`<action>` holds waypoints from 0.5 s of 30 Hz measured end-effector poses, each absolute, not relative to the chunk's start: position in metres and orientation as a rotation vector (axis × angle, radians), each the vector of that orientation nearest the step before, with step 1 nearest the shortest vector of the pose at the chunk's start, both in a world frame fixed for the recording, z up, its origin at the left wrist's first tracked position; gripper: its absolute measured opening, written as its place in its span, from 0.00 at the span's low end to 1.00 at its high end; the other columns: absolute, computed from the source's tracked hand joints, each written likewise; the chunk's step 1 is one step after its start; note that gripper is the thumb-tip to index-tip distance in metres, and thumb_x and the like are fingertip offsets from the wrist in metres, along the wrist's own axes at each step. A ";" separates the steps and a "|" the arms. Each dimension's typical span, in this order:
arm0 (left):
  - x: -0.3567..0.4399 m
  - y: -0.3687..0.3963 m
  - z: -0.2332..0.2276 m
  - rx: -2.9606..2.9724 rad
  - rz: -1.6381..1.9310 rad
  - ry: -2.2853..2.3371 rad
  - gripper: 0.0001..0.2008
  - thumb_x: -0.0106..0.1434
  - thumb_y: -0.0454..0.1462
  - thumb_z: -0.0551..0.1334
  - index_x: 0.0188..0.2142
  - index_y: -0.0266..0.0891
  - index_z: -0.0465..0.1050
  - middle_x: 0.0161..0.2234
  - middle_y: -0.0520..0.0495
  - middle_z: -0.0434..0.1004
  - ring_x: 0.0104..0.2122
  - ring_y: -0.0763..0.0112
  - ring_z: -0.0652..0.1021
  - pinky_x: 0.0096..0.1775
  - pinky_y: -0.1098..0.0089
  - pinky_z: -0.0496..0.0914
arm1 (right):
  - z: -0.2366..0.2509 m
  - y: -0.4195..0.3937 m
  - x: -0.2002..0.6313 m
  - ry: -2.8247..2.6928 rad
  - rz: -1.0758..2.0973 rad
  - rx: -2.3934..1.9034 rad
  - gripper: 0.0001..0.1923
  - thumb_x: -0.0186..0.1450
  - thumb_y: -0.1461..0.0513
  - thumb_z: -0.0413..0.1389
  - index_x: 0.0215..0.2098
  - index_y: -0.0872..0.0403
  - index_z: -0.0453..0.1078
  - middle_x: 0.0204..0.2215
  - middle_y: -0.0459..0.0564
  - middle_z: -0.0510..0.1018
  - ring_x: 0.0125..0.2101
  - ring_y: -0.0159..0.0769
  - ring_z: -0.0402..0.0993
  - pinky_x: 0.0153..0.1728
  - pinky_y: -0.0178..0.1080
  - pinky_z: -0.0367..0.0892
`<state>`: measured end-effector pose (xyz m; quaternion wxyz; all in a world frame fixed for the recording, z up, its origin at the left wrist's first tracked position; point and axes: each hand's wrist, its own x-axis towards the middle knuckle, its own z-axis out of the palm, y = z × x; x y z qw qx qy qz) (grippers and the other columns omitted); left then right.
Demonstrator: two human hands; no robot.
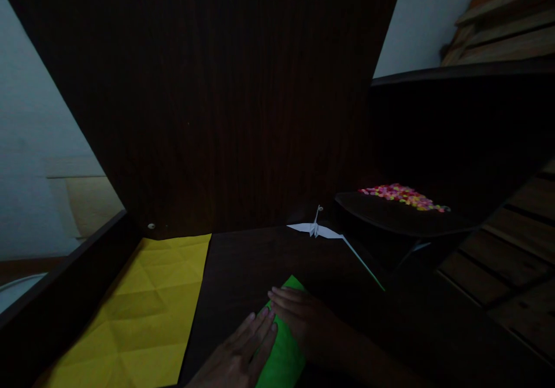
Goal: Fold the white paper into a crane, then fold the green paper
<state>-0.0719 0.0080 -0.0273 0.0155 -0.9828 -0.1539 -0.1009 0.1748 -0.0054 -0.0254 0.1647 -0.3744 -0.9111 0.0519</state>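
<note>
A folded green paper [282,354] lies on the dark wooden desk [243,261] near its front edge. My left hand [236,356] rests flat on the paper's left side, fingers together and pointing up right. My right hand [303,316] presses its fingertips onto the paper's upper part, just above the left fingers. Neither hand grips the paper; both lie flat on it.
A creased yellow sheet [143,307] covers the desk's left part. A white paper crane [315,229] stands at the back by the dark panel, and a thin green strip [364,263] runs from it. Small colourful pieces [403,196] lie on a dark tray to the right.
</note>
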 end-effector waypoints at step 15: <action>-0.074 0.010 -0.087 -2.735 -0.544 -0.573 0.29 0.71 0.29 0.47 0.69 0.36 0.41 0.66 0.41 0.56 0.64 0.59 0.62 0.60 0.63 0.64 | -0.012 -0.012 0.167 -2.532 0.489 -1.260 0.33 0.73 0.51 0.44 0.71 0.54 0.41 0.70 0.53 0.44 0.68 0.45 0.41 0.67 0.50 0.46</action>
